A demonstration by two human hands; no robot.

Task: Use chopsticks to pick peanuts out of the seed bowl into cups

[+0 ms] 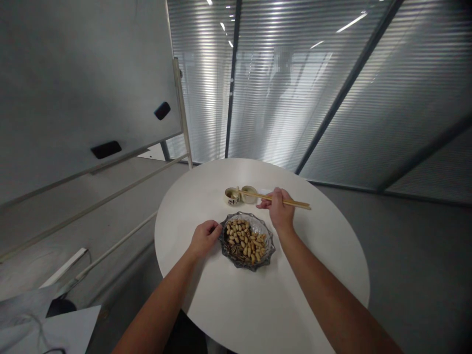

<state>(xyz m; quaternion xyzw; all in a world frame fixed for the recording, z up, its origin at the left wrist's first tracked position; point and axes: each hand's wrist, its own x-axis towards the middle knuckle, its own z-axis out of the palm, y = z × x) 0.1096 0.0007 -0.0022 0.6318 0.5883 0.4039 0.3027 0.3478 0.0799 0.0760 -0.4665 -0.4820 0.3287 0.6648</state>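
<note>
The fingers of the right hand (282,211) are wrapped around a pair of long, thin chopsticks (297,202). The sticks lie almost flat, and their thin tips point left, right by the two little cups. I can't tell if the tips pinch anything, because they are too small to see well. The fingers of the left hand (204,238) are bent, and they touch the left edge of a gray glass bowl (261,225). I can't tell if they grip it or just rest there. The bowl has a pointy, wavy rim and sits between the two arms. Inside it are peanuts (239,232) at the back and left, golden-brown bits (257,248) at the front right, and dark, thin bits (236,252) at the front left. Just behind the bowl, the left cup (231,200) has black marks on its front, and the right cup (250,199) is just beside it. Something white (264,191) peeks out by the right hand. All of this is on a round white table (221,305). Farther off, a big board (84,73) stands on the left, and a stripy see-through wall (206,73) is behind the table.
</note>
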